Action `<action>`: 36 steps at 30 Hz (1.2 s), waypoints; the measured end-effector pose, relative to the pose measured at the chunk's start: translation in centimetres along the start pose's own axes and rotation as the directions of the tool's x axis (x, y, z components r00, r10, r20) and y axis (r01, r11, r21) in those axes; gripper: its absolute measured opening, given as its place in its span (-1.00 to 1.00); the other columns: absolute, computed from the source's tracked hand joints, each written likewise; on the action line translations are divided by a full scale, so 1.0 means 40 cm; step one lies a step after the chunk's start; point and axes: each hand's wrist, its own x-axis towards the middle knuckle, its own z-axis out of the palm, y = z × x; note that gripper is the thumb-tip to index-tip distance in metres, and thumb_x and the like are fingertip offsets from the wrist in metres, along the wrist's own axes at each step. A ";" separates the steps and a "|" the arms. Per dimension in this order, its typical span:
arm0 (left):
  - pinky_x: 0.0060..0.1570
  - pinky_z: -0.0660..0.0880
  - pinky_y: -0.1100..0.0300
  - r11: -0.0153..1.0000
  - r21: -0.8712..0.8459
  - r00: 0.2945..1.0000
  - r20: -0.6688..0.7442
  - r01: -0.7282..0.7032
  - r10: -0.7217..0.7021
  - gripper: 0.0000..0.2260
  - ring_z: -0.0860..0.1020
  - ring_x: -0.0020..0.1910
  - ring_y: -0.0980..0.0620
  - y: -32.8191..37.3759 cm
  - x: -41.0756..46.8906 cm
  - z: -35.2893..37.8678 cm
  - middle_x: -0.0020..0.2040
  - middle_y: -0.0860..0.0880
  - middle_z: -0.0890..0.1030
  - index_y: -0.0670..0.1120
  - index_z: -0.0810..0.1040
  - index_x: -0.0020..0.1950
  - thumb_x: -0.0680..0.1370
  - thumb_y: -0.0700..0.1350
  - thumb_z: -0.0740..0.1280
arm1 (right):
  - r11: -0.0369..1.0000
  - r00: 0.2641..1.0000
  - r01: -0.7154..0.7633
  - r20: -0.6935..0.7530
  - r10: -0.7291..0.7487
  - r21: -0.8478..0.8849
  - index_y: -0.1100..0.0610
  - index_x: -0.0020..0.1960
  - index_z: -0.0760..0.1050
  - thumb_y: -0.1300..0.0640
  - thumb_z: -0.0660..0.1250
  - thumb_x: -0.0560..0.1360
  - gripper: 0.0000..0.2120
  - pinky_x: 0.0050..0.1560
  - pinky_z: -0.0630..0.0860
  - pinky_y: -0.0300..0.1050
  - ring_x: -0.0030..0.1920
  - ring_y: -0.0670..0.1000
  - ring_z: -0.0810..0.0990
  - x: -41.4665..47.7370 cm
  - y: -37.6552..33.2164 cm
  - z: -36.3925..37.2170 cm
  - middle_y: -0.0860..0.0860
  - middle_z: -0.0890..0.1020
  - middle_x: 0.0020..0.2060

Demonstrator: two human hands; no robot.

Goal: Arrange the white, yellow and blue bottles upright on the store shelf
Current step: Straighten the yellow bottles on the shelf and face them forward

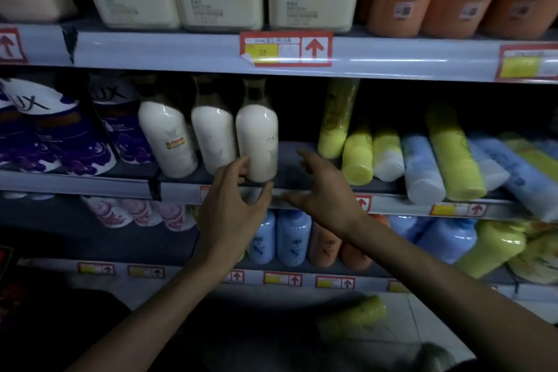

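Three white bottles (211, 136) stand upright in a row on the middle shelf (305, 157), just right of the purple-and-white packs (57, 136). Our left hand (232, 205) curls around the base of the rightmost white bottle (258, 142), thumb on one side and fingers on the other, at the shelf's front edge. Just beside it, our right hand (323, 187) hovers open over a bare stretch of the same shelf, fingers spread, gripping nothing. Past that gap, one yellow bottle (338, 121) stands slightly tilted, and further right a jumble of yellow bottles (453, 157) and blue bottles (421, 166) lies on its side, bases pointing toward us, some touching and overlapping. A red-bordered price tag (287, 48) hangs on the shelf rail above. Down at the floor (428, 320), another yellow bottle (356, 317) lies on its side, blurred.
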 end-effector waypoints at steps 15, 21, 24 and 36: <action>0.08 0.54 0.04 0.758 0.097 0.650 0.593 -0.644 0.476 -0.58 0.60 0.12 -0.03 0.015 -0.345 0.181 0.24 0.05 0.57 0.05 0.57 0.36 0.53 0.16 0.37 | 0.922 0.837 0.002 0.505 0.210 -0.386 0.00 0.49 0.42 0.00 0.51 0.44 -0.35 0.29 0.50 -0.01 0.34 0.14 0.54 -0.430 0.330 -0.110 0.07 0.52 0.36; 0.24 0.48 -0.06 0.714 0.161 0.425 0.881 -0.681 0.207 -0.46 0.55 0.27 -0.13 -0.074 -0.473 0.338 0.31 -0.04 0.53 0.08 0.46 0.44 0.51 0.28 0.25 | 0.853 0.729 -0.090 0.549 0.408 -0.515 0.05 0.54 0.33 -0.19 0.44 0.50 -0.30 0.30 0.48 0.05 0.34 0.24 0.51 -0.517 0.446 -0.051 0.16 0.47 0.36; 0.30 0.41 -0.09 0.694 0.207 0.328 0.944 -0.689 0.044 -0.40 0.49 0.32 -0.18 -0.101 -0.514 0.418 0.35 -0.09 0.47 0.04 0.36 0.50 0.53 0.27 0.31 | 0.812 0.644 -0.008 0.617 0.451 -0.584 0.05 0.54 0.27 -0.29 0.40 0.50 -0.24 0.27 0.50 0.10 0.33 0.25 0.51 -0.578 0.476 -0.020 0.17 0.43 0.39; 0.05 0.51 -0.05 0.532 0.406 0.367 0.912 -0.743 -0.184 -0.39 0.56 0.10 -0.22 -0.236 -0.652 0.679 0.25 -0.18 0.50 -0.05 0.36 0.51 0.50 0.03 0.42 | 0.829 0.583 0.068 0.696 0.419 -0.555 0.11 0.56 0.21 -0.20 0.36 0.57 -0.30 0.15 0.54 0.12 0.30 0.25 0.53 -0.616 0.486 -0.005 0.19 0.47 0.33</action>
